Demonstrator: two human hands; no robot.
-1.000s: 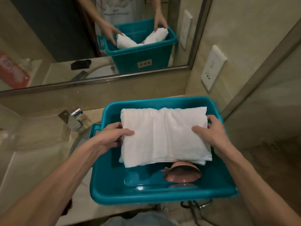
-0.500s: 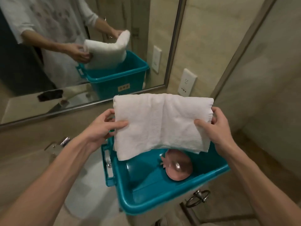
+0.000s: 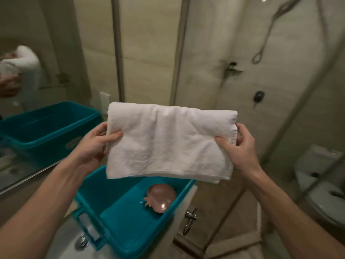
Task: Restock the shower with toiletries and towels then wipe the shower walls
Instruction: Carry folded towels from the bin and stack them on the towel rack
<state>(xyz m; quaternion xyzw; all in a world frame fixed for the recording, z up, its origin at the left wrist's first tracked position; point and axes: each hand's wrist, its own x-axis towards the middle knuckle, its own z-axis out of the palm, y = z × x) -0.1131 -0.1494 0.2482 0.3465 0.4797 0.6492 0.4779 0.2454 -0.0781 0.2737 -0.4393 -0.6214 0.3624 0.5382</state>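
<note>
Towel (image 3: pixel 168 143): white, folded, held up flat between both hands.

Left hand (image 3: pixel 95 144) pinches the left short edge, thumb on the near face and fingers behind. Right hand (image 3: pixel 240 146) pinches the right edge the same way.

The long axis runs hand to hand, roughly level, across the person's front. The lower hem hangs free below the grip.

Bin (image 3: pixel 119 221): straight below the grip, under the hem and not touching it. A pink dish (image 3: pixel 161 200) lies inside.

Shower wall (image 3: pixel 233 34), with hose (image 3: pixel 267 36) and valve (image 3: pixel 258 96), sits beyond the grip and off to its right, well apart. The right hand is the nearer one.

Judgement: this is the carry step, with the towel bound for the shower. The next move likely swings it forward and rightward, right hand leading.

A frame (image 3: pixel 179 53) stands between grip and wall. Whether glass closes that gap cannot be told, as the picture is smeared there.
</note>
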